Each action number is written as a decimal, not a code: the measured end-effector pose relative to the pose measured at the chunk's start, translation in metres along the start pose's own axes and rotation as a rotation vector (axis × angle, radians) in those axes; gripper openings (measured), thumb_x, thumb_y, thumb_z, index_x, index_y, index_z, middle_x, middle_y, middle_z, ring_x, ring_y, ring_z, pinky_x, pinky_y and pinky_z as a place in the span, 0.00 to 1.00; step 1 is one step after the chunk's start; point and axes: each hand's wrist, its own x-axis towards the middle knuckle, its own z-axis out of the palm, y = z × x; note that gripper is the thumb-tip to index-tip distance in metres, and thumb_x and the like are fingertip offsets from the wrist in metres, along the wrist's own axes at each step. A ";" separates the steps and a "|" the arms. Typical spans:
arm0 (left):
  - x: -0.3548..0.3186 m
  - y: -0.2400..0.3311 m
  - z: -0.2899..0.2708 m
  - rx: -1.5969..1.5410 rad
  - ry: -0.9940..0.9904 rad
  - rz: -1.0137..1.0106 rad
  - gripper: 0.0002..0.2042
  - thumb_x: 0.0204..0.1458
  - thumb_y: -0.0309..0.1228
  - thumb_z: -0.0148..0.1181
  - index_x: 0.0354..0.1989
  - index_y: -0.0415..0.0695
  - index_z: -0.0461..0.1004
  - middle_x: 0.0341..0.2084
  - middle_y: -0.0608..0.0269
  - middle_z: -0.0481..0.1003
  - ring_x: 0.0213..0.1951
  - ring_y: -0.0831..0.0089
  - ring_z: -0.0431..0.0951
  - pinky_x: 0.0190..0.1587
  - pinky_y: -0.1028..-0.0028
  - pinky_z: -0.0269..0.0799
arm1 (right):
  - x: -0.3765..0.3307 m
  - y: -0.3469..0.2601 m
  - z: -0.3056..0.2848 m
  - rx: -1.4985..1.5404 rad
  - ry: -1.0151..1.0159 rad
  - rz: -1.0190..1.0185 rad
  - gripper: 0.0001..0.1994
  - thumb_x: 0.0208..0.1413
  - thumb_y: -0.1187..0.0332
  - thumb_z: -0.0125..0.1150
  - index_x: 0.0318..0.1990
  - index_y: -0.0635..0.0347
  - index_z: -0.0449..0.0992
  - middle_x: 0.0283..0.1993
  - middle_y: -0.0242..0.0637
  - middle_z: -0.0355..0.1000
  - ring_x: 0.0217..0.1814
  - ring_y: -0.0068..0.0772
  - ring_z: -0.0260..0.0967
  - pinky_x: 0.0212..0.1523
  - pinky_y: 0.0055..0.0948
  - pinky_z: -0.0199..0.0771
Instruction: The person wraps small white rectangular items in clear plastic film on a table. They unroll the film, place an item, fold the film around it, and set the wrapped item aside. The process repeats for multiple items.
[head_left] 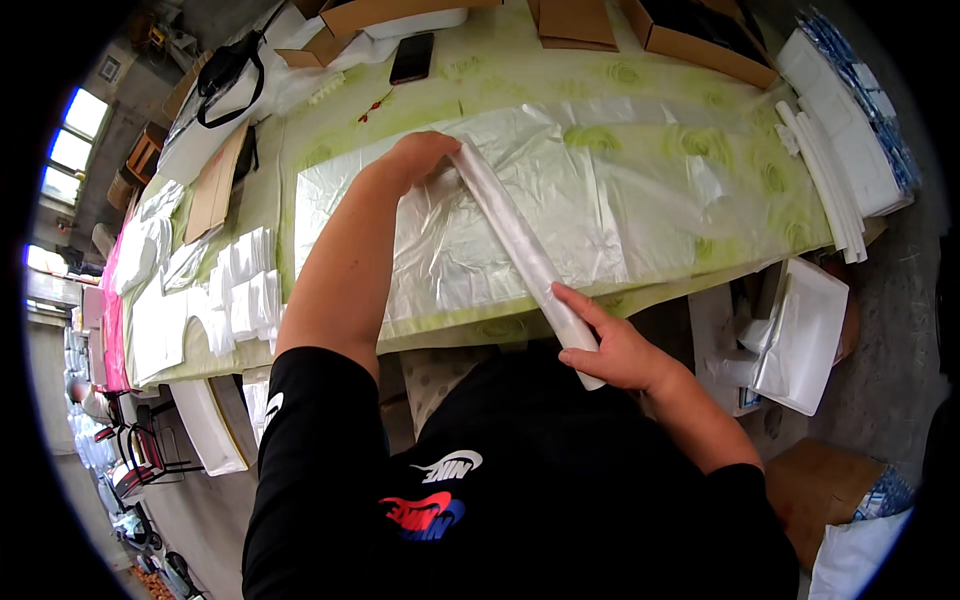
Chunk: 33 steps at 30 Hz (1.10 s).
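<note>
A long, narrow roll of whitish, translucent plastic film point(515, 240) slants across the table's near edge, its lower end close to my body. My left hand point(422, 158) is closed at the far end of this roll, its fingers partly hidden. Near the lower end, my right hand point(618, 348) grips the roll with the thumb and fingers around it. Under the roll, a thin, wrinkled, shiny plastic sheet point(440, 255) is spread over the tabletop.
A green rose-patterned cloth covers the table point(500, 80). A phone point(412, 58), a brown open box point(700, 40) and white rolls point(825, 185) lie around it. Folded white bags point(250, 285) are stacked at left. White bins point(800, 340) stand below on the right.
</note>
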 end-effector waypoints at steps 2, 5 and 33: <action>0.013 -0.004 0.001 -0.024 0.003 -0.033 0.20 0.58 0.44 0.58 0.52 0.43 0.79 0.48 0.58 0.78 0.46 0.64 0.75 0.49 0.63 0.71 | 0.000 0.000 -0.002 -0.050 0.014 0.025 0.48 0.55 0.66 0.69 0.80 0.42 0.46 0.70 0.52 0.65 0.68 0.47 0.67 0.68 0.37 0.65; 0.001 -0.002 0.010 0.011 0.034 0.049 0.17 0.57 0.39 0.58 0.48 0.41 0.80 0.40 0.57 0.79 0.42 0.66 0.76 0.48 0.66 0.71 | -0.014 -0.012 -0.008 -0.070 0.002 0.170 0.54 0.53 0.64 0.71 0.81 0.43 0.38 0.59 0.60 0.72 0.59 0.54 0.74 0.62 0.40 0.71; -0.159 -0.017 0.116 0.757 -0.068 1.051 0.49 0.57 0.67 0.53 0.77 0.44 0.50 0.77 0.44 0.47 0.79 0.51 0.40 0.79 0.52 0.30 | -0.193 0.020 -0.055 -0.150 0.339 0.327 0.38 0.47 0.76 0.67 0.70 0.59 0.66 0.63 0.41 0.72 0.65 0.31 0.69 0.66 0.32 0.67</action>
